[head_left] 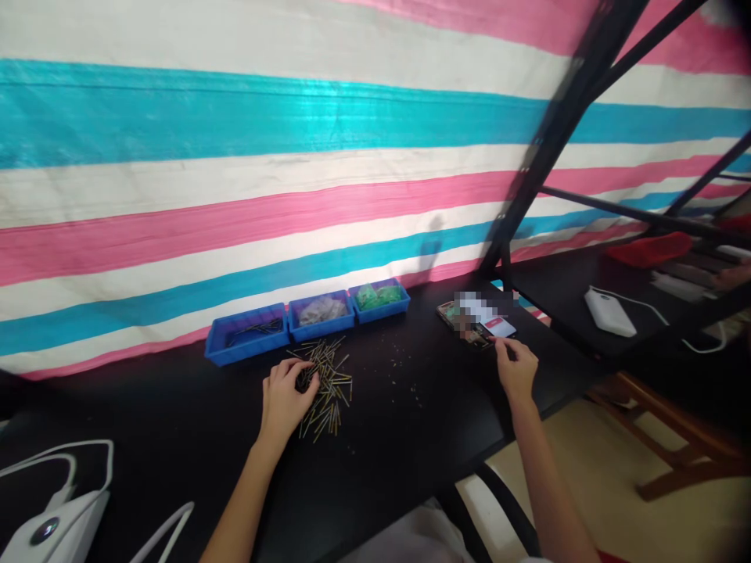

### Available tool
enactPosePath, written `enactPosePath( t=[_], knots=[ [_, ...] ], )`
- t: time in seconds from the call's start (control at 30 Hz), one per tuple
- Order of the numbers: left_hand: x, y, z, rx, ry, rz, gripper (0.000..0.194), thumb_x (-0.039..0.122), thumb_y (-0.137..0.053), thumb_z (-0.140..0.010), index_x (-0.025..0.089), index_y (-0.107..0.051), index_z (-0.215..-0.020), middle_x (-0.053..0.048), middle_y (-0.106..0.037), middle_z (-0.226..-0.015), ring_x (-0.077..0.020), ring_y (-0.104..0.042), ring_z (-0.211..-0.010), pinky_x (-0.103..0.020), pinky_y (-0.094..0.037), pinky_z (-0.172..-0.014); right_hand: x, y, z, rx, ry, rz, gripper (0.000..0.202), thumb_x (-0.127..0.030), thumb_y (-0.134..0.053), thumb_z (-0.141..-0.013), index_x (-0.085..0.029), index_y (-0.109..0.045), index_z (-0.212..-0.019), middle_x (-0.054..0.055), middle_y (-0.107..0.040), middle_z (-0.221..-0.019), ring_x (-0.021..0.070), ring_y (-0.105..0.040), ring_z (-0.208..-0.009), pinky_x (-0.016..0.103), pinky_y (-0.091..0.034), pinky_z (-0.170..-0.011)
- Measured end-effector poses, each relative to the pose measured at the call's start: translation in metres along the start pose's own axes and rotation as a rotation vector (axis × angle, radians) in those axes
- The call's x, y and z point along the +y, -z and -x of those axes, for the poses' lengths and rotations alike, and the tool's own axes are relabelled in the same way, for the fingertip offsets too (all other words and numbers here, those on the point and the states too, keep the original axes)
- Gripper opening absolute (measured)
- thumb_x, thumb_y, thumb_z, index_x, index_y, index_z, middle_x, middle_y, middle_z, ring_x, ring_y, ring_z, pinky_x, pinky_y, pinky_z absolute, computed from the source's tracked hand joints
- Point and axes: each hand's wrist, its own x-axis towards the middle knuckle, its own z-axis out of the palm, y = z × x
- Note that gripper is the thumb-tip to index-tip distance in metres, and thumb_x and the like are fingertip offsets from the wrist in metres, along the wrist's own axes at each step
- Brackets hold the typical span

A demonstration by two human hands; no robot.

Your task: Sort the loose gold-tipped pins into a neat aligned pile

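Observation:
My left hand (290, 392) rests at the left side of a loose pile of thin metallic rods (329, 395), some yellowish and some grey. Its fingers and thumb curve around part of the pile, with a gap between their tips. Further right, my right hand (517, 366) is at the near edge of a phone (497, 325) with a lit screen, thumb and forefinger pinched at its corner. The phone is partly pixelated and lies over a patterned item (450, 310).
Behind the pile stand three blue bins: one with dark thin pieces (249, 352), one with clear bags (293, 332), one with green bags (381, 314). Tiny bits dot the black table (404, 438). A white device with cables (64, 532) sits front left. A black metal frame (557, 148) rises right.

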Motion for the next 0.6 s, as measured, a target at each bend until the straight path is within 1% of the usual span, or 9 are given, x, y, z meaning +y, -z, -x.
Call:
enactPosePath(
  t=[0.17,0.23,0.3,0.37,0.43,0.6],
  knots=[
    [0.0025,0.0002,0.0014,-0.037,0.007,0.014,0.02,0.036,-0.051,-0.08,0.026,-0.064,-0.09,-0.004,-0.061,-0.101,-0.0231,-0.052,-0.097,-0.035,-0.037,-0.077,0.0012,-0.0046,0.0028,-0.063,-0.027,0.086,0.038,-0.044,-0.042,-0.083,-0.018,-0.07,-0.078,0.008,-0.072,-0.081,0.0223,-0.062,-0.079,0.038,-0.036,-0.084],
    [0.0017,-0.0009,0.0017,-0.032,0.013,0.027,0.019,0.035,-0.051,-0.08,0.026,-0.065,-0.089,-0.003,-0.061,-0.099,-0.0228,-0.052,-0.096,-0.035,-0.037,-0.077,-0.001,-0.0054,0.0034,-0.134,0.018,0.089,0.038,-0.044,-0.04,-0.085,-0.021,-0.07,-0.081,0.006,-0.072,-0.085,0.0223,-0.062,-0.086,0.04,-0.032,-0.089],
    [0.0003,-0.0023,0.0018,-0.021,0.013,0.036,0.018,0.035,-0.052,-0.08,0.026,-0.065,-0.089,-0.003,-0.061,-0.098,-0.0227,-0.052,-0.096,-0.035,-0.037,-0.077,-0.0039,-0.0054,0.0035,-0.235,0.103,0.072,0.036,-0.043,-0.039,-0.085,-0.024,-0.069,-0.09,0.004,-0.07,-0.096,0.0223,-0.06,-0.096,0.042,-0.027,-0.094],
    [-0.0009,-0.0035,0.0016,-0.012,0.008,0.041,0.017,0.034,-0.052,-0.08,0.026,-0.065,-0.089,-0.003,-0.061,-0.098,-0.0228,-0.052,-0.095,-0.035,-0.037,-0.078,-0.0065,-0.0046,0.0031,-0.303,0.165,0.059,0.033,-0.043,-0.04,-0.085,-0.026,-0.066,-0.099,0.003,-0.067,-0.107,0.0225,-0.057,-0.104,0.043,-0.024,-0.096],
    [-0.0018,-0.0045,0.0013,-0.011,-0.005,0.052,0.017,0.034,-0.052,-0.08,0.026,-0.065,-0.089,-0.003,-0.061,-0.098,-0.023,-0.052,-0.095,-0.035,-0.038,-0.078,-0.0074,-0.0036,0.0023,-0.298,0.162,0.052,0.032,-0.043,-0.042,-0.085,-0.026,-0.064,-0.102,0.003,-0.065,-0.112,0.0232,-0.055,-0.106,0.042,-0.026,-0.095],
    [-0.0038,-0.0068,0.0009,-0.007,-0.041,0.085,0.016,0.033,-0.053,-0.08,0.025,-0.064,-0.089,-0.003,-0.061,-0.097,-0.0225,-0.052,-0.094,-0.035,-0.038,-0.079,-0.0035,-0.0017,0.0008,-0.215,0.098,0.003,0.034,-0.044,-0.043,-0.084,-0.022,-0.065,-0.098,0.006,-0.068,-0.103,0.0248,-0.058,-0.098,0.04,-0.034,-0.089]
  ],
)
